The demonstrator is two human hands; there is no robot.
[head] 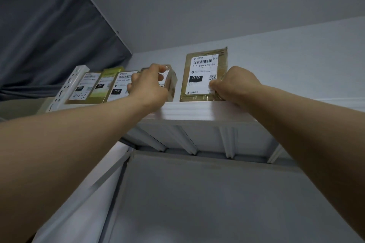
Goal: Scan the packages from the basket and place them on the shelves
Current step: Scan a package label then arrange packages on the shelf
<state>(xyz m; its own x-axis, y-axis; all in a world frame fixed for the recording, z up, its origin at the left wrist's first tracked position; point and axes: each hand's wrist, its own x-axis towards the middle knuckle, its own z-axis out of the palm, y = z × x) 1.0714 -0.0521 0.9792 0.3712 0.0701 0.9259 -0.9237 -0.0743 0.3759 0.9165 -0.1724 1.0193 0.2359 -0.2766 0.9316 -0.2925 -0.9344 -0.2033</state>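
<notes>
I look up at the top white shelf (pixel 197 111). A flat brown package labelled 010 (pixel 203 69) stands upright on it against the wall. My right hand (pixel 235 83) pinches its lower right corner. My left hand (pixel 150 83) grips a small brown box (pixel 169 83) that stands on the shelf just left of the 010 package. The hand hides most of the box's label.
Left of the box stand three more upright packages: one labelled 150 (pixel 120 85), one labelled 220 (pixel 106 85), and one at the end (pixel 84 87) by the perforated white shelf post (pixel 67 87). A grey curtain (pixel 49 35) hangs at left. The white wall rises behind.
</notes>
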